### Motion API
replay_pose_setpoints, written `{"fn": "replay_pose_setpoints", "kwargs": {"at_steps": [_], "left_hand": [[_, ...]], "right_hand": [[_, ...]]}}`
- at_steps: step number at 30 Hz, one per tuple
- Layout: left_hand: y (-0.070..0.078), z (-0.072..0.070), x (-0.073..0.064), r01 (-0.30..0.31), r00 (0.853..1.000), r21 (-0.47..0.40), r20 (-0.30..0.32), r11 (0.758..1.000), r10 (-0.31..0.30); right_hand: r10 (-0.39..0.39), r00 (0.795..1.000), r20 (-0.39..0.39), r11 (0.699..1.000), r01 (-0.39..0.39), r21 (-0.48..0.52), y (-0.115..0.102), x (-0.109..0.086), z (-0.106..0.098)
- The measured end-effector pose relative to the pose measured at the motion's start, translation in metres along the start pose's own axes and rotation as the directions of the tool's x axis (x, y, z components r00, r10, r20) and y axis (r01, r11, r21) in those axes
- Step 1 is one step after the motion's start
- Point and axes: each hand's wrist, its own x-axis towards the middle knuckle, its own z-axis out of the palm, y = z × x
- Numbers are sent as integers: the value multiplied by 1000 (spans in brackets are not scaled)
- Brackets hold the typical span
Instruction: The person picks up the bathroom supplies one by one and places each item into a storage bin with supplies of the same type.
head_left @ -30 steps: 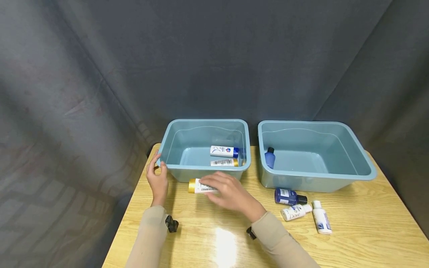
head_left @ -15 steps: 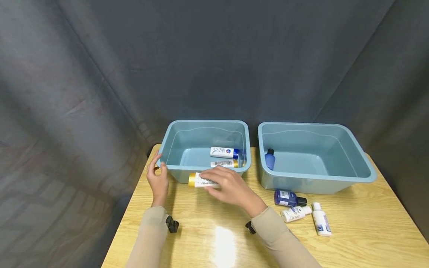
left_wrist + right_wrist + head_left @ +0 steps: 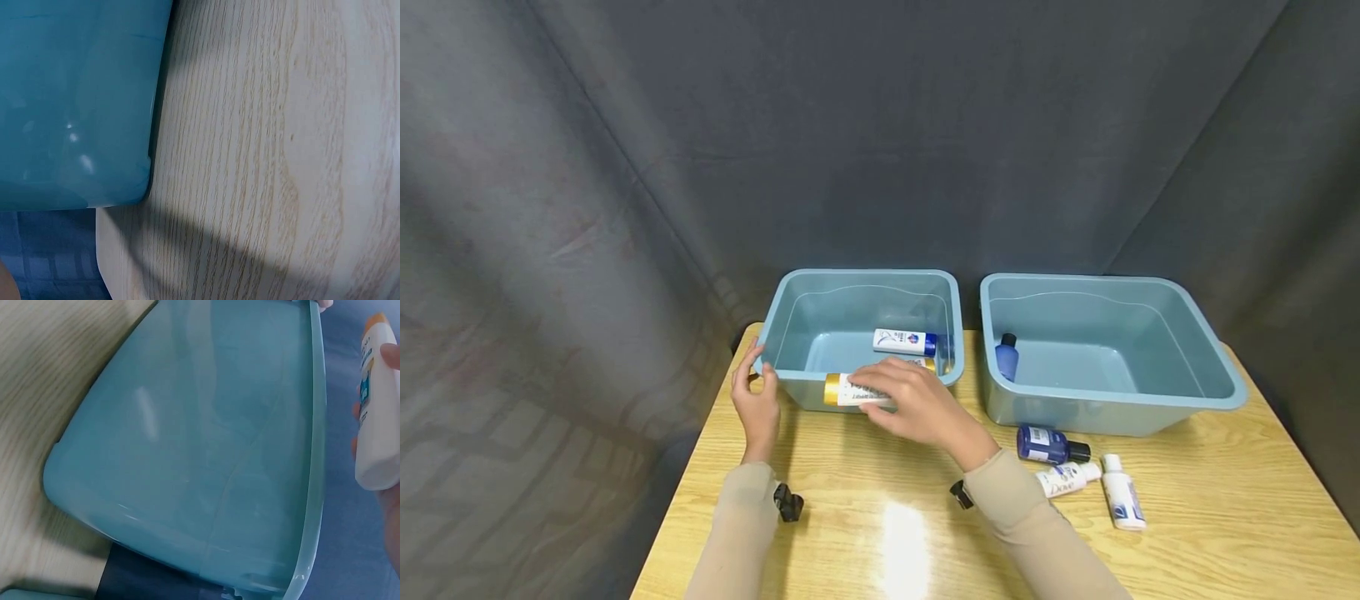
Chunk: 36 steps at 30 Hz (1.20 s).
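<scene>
Gold-capped bottle [image 3: 852, 392] left of “Dove” bottle [image 3: 1065, 481]

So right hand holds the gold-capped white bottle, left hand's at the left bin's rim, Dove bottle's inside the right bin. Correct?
No: head view shows the Dove bottle on the table in front of the right bin, not inside. Right hand holding the gold-capped white bottle, left hand at the left bin's rim: correct.
</scene>
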Motion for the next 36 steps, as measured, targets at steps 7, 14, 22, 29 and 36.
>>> {"fn": "replay_pose_setpoints", "kwargs": {"at_steps": [7, 14, 22, 29, 36], "left_hand": [[0, -1, 1, 11, 1000, -1, 5, 1000, -11], [1, -2, 1, 19, 1000, -1, 8, 1000, -19], [0, -1, 2, 15, 1000, 5, 10, 1000, -15], [0, -1, 1, 13, 1000, 2, 8, 1000, -13], [0, 1, 1, 4, 1000, 2, 3, 1000, -4]], "right_hand": [[-2, 1000, 15, 1000, 2, 1, 4, 7, -3], [33, 998, 45, 999, -33, 8, 7, 12, -7], [74, 995, 69, 997, -74, 2, 13, 16, -8], [96, 991, 92, 995, -97, 10, 20, 18, -7], [128, 985, 117, 992, -128, -2, 24, 24, -7]]}}
